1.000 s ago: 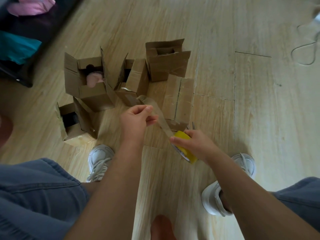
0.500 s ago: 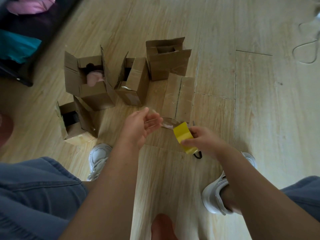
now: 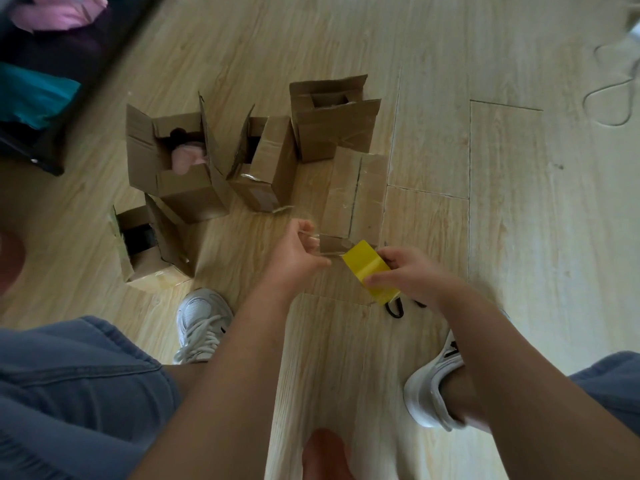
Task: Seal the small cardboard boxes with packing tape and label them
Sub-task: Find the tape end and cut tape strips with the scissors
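Head view. Right hand (image 3: 414,277) grips the yellow tape roll (image 3: 369,270), its fingers wrapped round the rim, low over the floor (image 3: 519,237). Left hand (image 3: 296,254) pinches the free end of a clear strip (image 3: 327,247) drawn from the roll, just in front of the closed box (image 3: 356,195). Open boxes (image 3: 180,188) stand beyond.

Judgement: the strip is light, limp and sticky, and likely to fold on itself. Hold it by the very end and keep it taut. The box is light, stiff card, so steady it by its sides.

— What's the room like from your end?
— I see pale wood-plank floor (image 3: 519,237) all around. At ten o'clock, dark furniture (image 3: 69,64) with pink cloth (image 3: 59,12) and teal cloth (image 3: 31,95). A thin cable (image 3: 584,101) loops at two o'clock.
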Tool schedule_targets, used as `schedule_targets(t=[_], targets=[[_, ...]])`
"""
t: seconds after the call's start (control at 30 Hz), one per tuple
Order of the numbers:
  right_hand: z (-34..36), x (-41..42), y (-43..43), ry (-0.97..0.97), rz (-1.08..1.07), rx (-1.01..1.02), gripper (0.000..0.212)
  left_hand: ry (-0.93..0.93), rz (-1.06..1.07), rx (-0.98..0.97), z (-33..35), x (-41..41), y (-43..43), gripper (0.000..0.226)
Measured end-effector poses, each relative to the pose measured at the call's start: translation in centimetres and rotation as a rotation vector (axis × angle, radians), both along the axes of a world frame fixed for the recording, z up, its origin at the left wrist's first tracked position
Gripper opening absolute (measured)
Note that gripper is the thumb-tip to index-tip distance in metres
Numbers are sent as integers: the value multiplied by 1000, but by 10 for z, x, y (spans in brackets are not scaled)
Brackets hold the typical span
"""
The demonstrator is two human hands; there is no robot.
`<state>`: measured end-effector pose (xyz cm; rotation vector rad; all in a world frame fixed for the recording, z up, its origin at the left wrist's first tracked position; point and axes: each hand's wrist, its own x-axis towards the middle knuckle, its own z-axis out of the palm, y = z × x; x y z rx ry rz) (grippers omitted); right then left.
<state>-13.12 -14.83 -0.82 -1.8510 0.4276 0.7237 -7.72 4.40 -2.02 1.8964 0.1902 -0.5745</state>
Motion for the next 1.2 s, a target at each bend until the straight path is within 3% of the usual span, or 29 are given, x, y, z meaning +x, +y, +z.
schedule_targets(t=[0.13, 0.17, 0.33, 0.53, 0.67, 0.73, 0.8, 0.9, 1.0, 1.2], targets=[[1, 2, -3, -22, -40, 34, 24, -201, -212, 208, -4, -3, -5, 5], [1, 2, -4, -25, -38, 35, 26, -209, -235, 219, -4, -3, -6, 3], [-3, -1, -3, -13, 33, -36, 22, -69, -215, 14, 4, -2, -7, 13], [-6, -4, 5, -3, 71, -136, 26, 155, 169, -307, 13, 4, -7, 44], [-6, -6, 4, -7, 5, -198, 45, 289, 330, -529, 26, 3, -6, 28], [-6, -6, 3, -8, -46, -105, 53, 328, 455, -612, 25, 8, -2, 26], [-6, -6, 0, 12, -70, 49, 52, 328, 528, -628, 21, 15, 4, 26], [-11, -6, -3, 63, 27, 113, 49, 307, 548, -609, 17, 18, 9, 23], [-16, -5, 0, 72, 110, 66, 57, 311, 559, -618, 15, 18, 9, 21], [-18, -7, 4, 35, 132, -30, 46, 340, 592, -695, 19, 15, 5, 26]])
